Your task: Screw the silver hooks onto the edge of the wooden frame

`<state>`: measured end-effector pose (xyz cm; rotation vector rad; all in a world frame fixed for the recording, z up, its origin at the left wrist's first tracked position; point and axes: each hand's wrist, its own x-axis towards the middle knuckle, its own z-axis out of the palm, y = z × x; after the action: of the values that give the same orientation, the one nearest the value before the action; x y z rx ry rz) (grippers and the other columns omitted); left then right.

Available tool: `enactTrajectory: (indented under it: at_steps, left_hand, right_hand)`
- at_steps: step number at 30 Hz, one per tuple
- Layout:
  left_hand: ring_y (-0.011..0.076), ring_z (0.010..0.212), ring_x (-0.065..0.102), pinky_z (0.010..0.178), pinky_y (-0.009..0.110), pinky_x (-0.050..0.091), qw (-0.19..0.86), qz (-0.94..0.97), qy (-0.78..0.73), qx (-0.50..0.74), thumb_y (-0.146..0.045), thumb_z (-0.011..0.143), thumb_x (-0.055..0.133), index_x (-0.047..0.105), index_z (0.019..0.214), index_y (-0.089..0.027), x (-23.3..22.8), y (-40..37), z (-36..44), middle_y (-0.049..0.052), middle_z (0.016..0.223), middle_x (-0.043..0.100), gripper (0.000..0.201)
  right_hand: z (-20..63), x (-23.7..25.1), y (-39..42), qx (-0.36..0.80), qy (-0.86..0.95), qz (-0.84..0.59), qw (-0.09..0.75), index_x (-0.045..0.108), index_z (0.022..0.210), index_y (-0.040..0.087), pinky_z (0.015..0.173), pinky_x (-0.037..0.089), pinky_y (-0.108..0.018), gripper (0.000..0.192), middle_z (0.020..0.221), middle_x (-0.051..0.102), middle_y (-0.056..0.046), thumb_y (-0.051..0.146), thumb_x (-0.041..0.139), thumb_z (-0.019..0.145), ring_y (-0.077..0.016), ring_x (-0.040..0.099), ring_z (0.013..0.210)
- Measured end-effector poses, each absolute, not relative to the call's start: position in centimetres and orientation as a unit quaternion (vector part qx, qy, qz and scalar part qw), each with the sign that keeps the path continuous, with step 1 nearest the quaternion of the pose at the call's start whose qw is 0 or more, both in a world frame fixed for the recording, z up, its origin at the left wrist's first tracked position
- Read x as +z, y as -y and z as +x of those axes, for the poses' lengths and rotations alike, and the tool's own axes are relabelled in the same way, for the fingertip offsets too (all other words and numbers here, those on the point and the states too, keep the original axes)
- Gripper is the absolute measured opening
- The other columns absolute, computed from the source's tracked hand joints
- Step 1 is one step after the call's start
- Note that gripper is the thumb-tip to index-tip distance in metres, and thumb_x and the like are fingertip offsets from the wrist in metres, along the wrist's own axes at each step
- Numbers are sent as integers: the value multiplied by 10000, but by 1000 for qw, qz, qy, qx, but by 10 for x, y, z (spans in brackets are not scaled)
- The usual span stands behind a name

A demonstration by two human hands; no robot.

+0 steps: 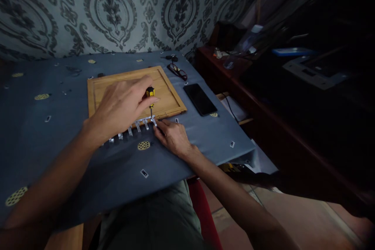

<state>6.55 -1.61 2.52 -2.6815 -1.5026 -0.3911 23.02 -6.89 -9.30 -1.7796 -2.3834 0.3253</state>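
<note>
My left hand grips a small screwdriver with a yellow and black handle, held upright with its tip down on a metal strip. The strip is silvery with several short prongs and lies along the near edge of a wooden board. My right hand rests on the blue cloth and pinches the right end of the strip, just under the screwdriver tip. Part of the strip is hidden under my left hand and forearm.
A black phone lies right of the board. Dark-framed glasses sit behind it. A dark wooden side table with a plastic bottle stands to the right. Patterned fabric hangs behind the table.
</note>
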Motion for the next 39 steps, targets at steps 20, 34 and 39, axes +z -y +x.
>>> enactTrajectory:
  at_steps: [20,34,39]
  left_hand:
    - [239,1026,682,878,339,483,9,-880,442,-173,-357,1021,504,675,1079,-184,21,12,62,70,1084,723,250]
    - [185,836,662,807,320,494,2,-875,462,-143,-380,1027,445,673,1022,-198,25,14,62,31,859,691,291]
    - [242,1039,693,876,351,508,-14,-884,426,-193,-276,1003,489,652,1170,-229,21,11,56,62,1158,734,238]
  right_hand:
    - [231,-94,68,119,795,-591,73,636,1404,182,740,445,-291,418,1106,769,-108,328,405,1087,-225,725,975]
    - [231,-93,68,120,793,-594,68,641,1401,191,737,441,-282,416,1102,772,-102,333,409,1087,-213,724,963]
    - [230,-92,68,120,794,-592,69,640,1401,193,735,439,-285,424,1117,769,-103,337,392,1089,-222,722,980]
